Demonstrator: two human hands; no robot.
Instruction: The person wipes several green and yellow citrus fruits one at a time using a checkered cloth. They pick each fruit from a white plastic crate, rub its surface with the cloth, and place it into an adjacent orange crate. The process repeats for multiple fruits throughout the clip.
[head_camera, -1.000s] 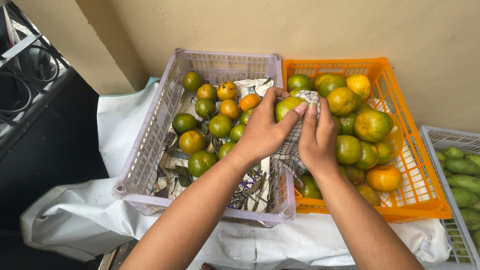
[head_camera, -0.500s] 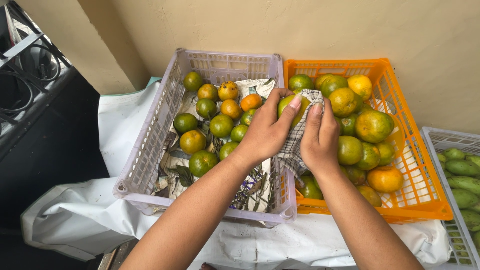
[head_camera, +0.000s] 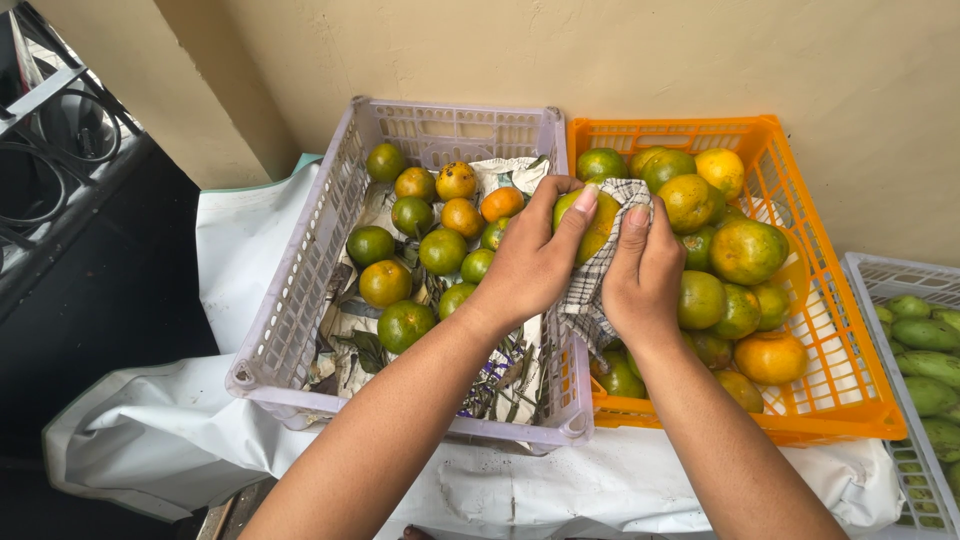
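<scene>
My left hand (head_camera: 530, 260) grips a green-yellow orange (head_camera: 597, 222) above the seam between two crates. My right hand (head_camera: 645, 275) presses a checked cloth (head_camera: 600, 280) against that orange; the cloth hangs down between both hands. Below and left sits a lilac plastic crate (head_camera: 300, 330) lined with newspaper, with several green and orange citrus fruits (head_camera: 442, 250) in it. To the right stands an orange plastic crate (head_camera: 850, 390) piled with several larger oranges (head_camera: 745, 250).
A white crate (head_camera: 880, 275) with green fruits (head_camera: 930, 335) is at the far right. White sheeting (head_camera: 140, 440) lies under the crates. A beige wall (head_camera: 600, 60) rises behind them. A dark metal rack (head_camera: 50, 140) stands at the left.
My hands have turned the orange a little inside the cloth; my right fingers have shifted up over it. The crates and other fruit are unmoved.
</scene>
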